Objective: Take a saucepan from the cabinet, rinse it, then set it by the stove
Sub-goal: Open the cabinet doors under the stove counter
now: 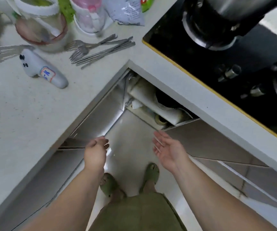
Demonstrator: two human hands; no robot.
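I look down into the corner of an L-shaped white counter (26, 114). Below the black stove (217, 67) a cabinet (151, 104) stands open, showing a shelf with a dark round pan-like thing (166, 100) and pale items; no saucepan can be made out for certain. My left hand (97, 150) hangs with fingers loosely curled by the edge of the grey cabinet door (101, 119), holding nothing. My right hand (167, 149) is palm up with fingers spread, empty, just below the open cabinet.
Forks and chopsticks (99, 50) lie on the counter near jars (39, 24), a pink-lidded cup (89, 14) and a white handheld device (42, 70). A metal pot (226, 7) sits on the stove's burner. My feet in green slippers (151, 174) stand on the pale floor.
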